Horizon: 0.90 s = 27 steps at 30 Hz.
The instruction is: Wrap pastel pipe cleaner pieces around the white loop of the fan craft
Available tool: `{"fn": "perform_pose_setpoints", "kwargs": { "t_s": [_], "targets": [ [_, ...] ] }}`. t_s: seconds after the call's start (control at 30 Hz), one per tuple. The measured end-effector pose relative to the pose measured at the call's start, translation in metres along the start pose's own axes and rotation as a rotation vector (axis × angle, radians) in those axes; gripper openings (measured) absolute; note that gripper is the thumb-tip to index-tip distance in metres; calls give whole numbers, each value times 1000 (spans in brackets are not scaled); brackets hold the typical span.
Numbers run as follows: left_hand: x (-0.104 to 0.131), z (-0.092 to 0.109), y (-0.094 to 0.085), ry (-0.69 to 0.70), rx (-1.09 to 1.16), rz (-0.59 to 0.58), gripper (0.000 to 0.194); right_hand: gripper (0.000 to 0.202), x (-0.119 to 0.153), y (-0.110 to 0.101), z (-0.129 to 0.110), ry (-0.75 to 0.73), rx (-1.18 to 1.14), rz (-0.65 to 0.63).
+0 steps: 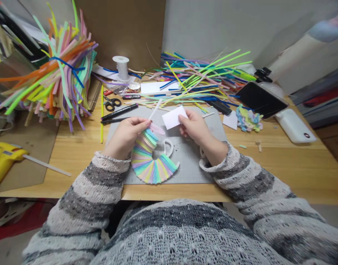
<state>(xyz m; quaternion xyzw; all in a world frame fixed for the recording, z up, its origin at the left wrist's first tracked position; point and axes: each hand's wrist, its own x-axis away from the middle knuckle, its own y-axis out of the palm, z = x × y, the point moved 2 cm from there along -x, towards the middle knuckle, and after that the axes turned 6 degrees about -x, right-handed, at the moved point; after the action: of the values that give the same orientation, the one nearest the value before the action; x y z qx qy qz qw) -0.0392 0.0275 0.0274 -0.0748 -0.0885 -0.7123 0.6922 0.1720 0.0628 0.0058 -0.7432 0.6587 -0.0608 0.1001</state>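
My left hand (129, 134) pinches the top of a curved pastel pipe-cleaner piece (155, 167), near a white stem (156, 110) that sticks up past the fingertips. The piece forms an open ring of striped loops in pink, blue, green, yellow and purple, and hangs over the grey cutting mat (193, 165). A white curled pipe cleaner (169, 146) shows at its inner right side. My right hand (195, 127) grips a small white card (173, 117) between thumb and fingers, a little right of the stem and apart from it.
Bundled pipe cleaners (66, 70) stand at the left, above a yellow glue gun (7, 158). Black scissors (113, 104), markers (120, 112) and a white spool (121, 68) lie behind the mat. Loose pipe cleaners (207, 79), a phone (261, 100) and a power bank (296, 126) are at back right.
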Motion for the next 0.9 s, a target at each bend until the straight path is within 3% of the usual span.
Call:
{"fn": "perform_pose_setpoints", "kwargs": {
  "t_s": [0.13,0.23,0.33,0.47,0.63,0.9],
  "targets": [
    [2,2,2,9,26,-2,27,42,12,0,-14,-354,424,78],
    [2,1,2,81,-13,33,28,33,31,11,-28,-475,406,-106],
    [4,0,5,141,-63,90,26,30,45,23,-33,-436,373,-248],
    [8,-1,12,194,-64,179,23,24,46,29,-31,-371,368,-245],
    [10,-7,16,267,-119,249,20,29,44,32,-29,-265,333,-352],
    [11,-10,18,399,-288,368,13,27,44,35,-27,-240,403,-351]
  ]
}}
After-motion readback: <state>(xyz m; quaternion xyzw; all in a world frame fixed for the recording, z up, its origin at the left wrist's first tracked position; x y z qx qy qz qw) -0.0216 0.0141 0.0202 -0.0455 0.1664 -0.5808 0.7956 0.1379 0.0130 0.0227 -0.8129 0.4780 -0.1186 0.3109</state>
